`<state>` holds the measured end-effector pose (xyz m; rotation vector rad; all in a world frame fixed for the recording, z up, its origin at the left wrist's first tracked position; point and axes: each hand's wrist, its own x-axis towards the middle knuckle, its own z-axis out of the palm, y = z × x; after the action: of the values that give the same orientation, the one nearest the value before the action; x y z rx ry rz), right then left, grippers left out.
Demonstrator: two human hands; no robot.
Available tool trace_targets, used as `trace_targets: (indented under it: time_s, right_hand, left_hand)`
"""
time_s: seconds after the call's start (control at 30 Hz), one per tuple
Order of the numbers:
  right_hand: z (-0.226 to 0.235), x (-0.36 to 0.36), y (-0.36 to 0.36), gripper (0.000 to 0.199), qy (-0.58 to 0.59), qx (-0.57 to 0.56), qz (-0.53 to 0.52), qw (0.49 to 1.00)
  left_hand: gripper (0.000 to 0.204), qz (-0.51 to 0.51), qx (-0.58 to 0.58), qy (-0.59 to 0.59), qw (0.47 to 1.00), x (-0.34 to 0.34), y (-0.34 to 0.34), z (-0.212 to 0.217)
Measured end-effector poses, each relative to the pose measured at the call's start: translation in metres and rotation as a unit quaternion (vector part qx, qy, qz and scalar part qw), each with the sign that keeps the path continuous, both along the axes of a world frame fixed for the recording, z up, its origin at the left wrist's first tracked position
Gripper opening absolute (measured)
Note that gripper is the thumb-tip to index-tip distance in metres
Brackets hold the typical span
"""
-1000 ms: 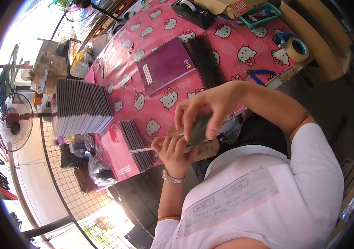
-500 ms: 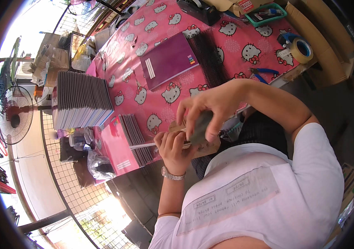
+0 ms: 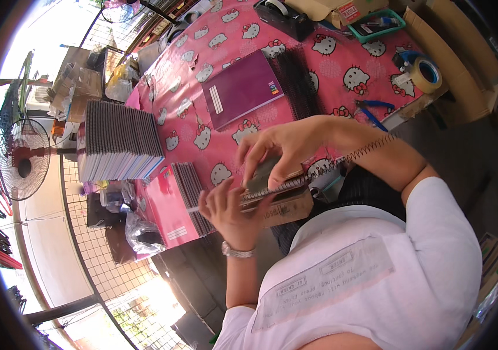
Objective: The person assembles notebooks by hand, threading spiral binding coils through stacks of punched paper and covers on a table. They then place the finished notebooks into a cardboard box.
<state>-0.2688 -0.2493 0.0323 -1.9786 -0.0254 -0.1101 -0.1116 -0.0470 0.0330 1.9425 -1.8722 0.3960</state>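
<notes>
A dark wire spiral coil (image 3: 351, 157) runs slantwise from between my hands across to my right forearm. My right hand (image 3: 298, 149) has its fingers bent over a grey-green piece (image 3: 263, 174), with the thumb down at the coil. My left hand (image 3: 231, 216), wearing a metal-band watch, is at the coil's left end; its fingers are apart and slightly blurred. Below the coil lies a tan board-like block (image 3: 288, 209) with dark marks. What lies under the right palm is hidden.
On the pink patterned tablecloth (image 3: 173, 108) lie a purple notebook (image 3: 243, 90), a bundle of black coils (image 3: 298, 81), blue-handled pliers (image 3: 371, 111) and a tape roll (image 3: 425, 76). At left are a tall notebook stack (image 3: 122, 143) and pink spiral notebooks (image 3: 167, 204).
The coil now stretches out to the right over my forearm, where none showed before. The tan block shows more. My left hand has shifted slightly left and its fingers have spread.
</notes>
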Motion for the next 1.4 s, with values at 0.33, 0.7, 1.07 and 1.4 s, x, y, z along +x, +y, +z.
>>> trace_targets:
  time_s: [0.33,0.7,1.07,1.4]
  right_hand:
    - [-0.002,0.032,0.000,0.048,-0.017,0.039,0.075,0.996]
    - [0.000,0.040,0.015,0.046,-0.103,0.302,0.218,0.922]
    - [0.000,0.071,0.012,0.050,-0.079,0.327,0.212,0.917]
    - [-0.003,0.094,0.013,0.047,-0.034,0.195,0.169,0.966]
  left_hand:
    - [0.036,-0.041,-0.007,0.053,0.998,0.033,0.011,-0.012]
    - [0.041,-0.049,-0.016,0.065,0.997,0.034,0.012,-0.011]
    - [0.045,0.037,-0.032,0.028,0.998,0.043,0.017,-0.004]
    - [0.031,0.083,-0.018,0.264,0.961,0.084,0.037,-0.018]
